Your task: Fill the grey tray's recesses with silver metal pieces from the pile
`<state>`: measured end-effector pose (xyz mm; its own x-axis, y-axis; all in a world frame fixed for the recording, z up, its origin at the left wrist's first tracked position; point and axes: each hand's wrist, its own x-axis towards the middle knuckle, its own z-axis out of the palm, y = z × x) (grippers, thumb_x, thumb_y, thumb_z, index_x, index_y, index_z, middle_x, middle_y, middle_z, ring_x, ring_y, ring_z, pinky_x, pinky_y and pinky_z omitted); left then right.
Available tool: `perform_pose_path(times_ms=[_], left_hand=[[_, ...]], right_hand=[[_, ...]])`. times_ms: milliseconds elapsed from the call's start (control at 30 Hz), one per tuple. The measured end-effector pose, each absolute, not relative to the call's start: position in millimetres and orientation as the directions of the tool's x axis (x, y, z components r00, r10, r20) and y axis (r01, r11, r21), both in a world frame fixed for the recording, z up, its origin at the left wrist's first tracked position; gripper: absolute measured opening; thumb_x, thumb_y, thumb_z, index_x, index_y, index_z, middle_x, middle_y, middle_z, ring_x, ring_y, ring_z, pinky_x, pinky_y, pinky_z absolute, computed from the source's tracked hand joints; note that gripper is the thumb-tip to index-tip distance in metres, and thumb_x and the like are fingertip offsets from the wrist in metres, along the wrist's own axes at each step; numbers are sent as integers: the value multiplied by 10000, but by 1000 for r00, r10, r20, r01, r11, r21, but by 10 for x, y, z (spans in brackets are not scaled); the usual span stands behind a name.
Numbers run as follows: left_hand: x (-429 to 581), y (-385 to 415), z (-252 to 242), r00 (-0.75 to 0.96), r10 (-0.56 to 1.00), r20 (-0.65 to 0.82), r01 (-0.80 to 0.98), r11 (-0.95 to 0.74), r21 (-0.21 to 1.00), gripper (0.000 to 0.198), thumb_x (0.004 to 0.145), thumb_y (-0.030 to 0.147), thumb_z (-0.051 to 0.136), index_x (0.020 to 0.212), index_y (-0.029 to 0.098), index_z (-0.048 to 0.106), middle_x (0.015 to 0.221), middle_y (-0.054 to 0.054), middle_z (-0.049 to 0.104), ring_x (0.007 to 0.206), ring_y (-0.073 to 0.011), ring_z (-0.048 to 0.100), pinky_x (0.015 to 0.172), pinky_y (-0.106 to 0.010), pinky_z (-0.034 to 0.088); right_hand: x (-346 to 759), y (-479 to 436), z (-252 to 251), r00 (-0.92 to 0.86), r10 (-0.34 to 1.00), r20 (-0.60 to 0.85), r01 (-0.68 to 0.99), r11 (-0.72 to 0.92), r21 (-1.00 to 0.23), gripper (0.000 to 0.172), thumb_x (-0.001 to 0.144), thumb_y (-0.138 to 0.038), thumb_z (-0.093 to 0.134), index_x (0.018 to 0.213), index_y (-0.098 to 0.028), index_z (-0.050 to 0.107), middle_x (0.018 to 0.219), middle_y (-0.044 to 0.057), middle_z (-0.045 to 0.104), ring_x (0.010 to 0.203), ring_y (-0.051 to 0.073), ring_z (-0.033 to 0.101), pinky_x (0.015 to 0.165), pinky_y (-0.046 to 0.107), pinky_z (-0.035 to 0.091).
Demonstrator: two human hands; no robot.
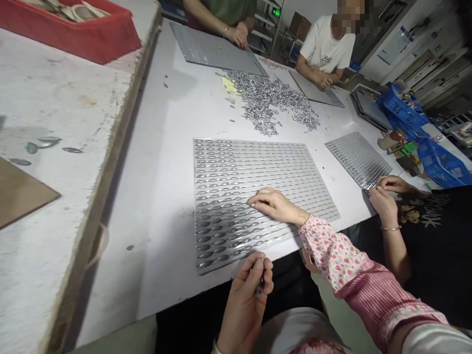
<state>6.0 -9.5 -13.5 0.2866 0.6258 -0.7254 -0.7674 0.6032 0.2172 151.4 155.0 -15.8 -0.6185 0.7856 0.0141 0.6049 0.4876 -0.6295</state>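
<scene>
A flat board (283,177) lies in front of me, ruled with thin strips in rows. Silver leaf-shaped pieces (217,221) fill several columns along its left side. Thumb and fingertips of my right hand (275,204) are pinched together at the board's surface, at the end of the filled part of a row, on what looks like a small silver piece mostly hidden by the fingers. Below the board's near edge, my left hand (245,297) is curled around several silver pieces (259,290), partly covered by its fingers.
A loose heap of silver pieces (265,98) lies beyond the board. Co-workers sit around the table with similar boards (221,51), one close on my right (357,157). At left stand a raised white surface (73,113) and a red bin (110,42); blue baskets (442,162) are at right.
</scene>
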Motion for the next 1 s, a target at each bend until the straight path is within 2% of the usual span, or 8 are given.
perform_pose_path(times_ms=[100,300,467,633,733,800,900,1000], left_hand=[[62,-96,-126,279,630,-725,-772,596,221,292,642,284,837,882,176,711,774,-10,664,628,-54,547,589,-144,449],[80,-106,-165,262,629,-732,-787,578,215,289,620,276,850,855,189,705,757,3,659,606,-48,540,581,-143,444],[73,-95,-142,204,659,-724,-803,536,261,299,594,267,864,841,185,717,863,-16,668,723,-77,573,629,-157,464],[62,-12,-82,146,684,-715,-830,478,288,266,615,263,853,803,170,688,756,13,609,634,-53,515,564,-140,450],[74,60,-84,116,680,-724,-867,425,261,299,560,250,881,749,158,668,722,22,593,582,-42,492,497,-121,431],[90,103,-87,115,688,-716,-881,404,247,287,558,229,882,738,155,670,689,37,573,557,-34,481,477,-112,428],[103,151,-55,127,686,-716,-885,404,230,170,668,228,818,753,159,689,668,37,579,545,-36,506,496,-119,463],[74,173,21,113,664,-739,-889,399,222,95,824,187,658,880,153,727,891,-58,705,790,-110,662,688,-176,551]], right_hand=[[1492,1544,-188,-565,825,-10,641,431,-636,93,876,-242,626,893,-169,682,809,21,667,783,138,573,773,257,423],[1416,1509,-232,-526,850,26,667,431,-608,95,868,-217,629,790,-171,654,752,3,637,756,128,544,776,250,395],[1365,1487,-293,-495,865,82,676,443,-590,107,853,-168,604,746,-170,605,732,3,595,747,134,522,785,266,391],[1391,1387,-170,-424,903,64,575,323,-752,97,838,-224,645,768,-158,640,747,15,604,747,133,538,735,267,423],[1434,1222,7,-636,770,-49,380,257,-889,169,811,-320,690,846,-154,683,811,30,629,758,129,563,697,253,451],[1448,1113,102,-740,669,-61,288,234,-929,212,799,-347,705,873,-148,696,817,36,637,758,128,570,697,250,462],[1436,1049,125,-713,698,-68,286,201,-937,199,796,-343,708,817,-145,702,742,23,630,708,117,553,667,239,449],[1411,1149,-2,-552,819,-154,326,41,-945,242,793,-377,697,827,-138,704,699,10,632,625,99,524,597,221,419]])
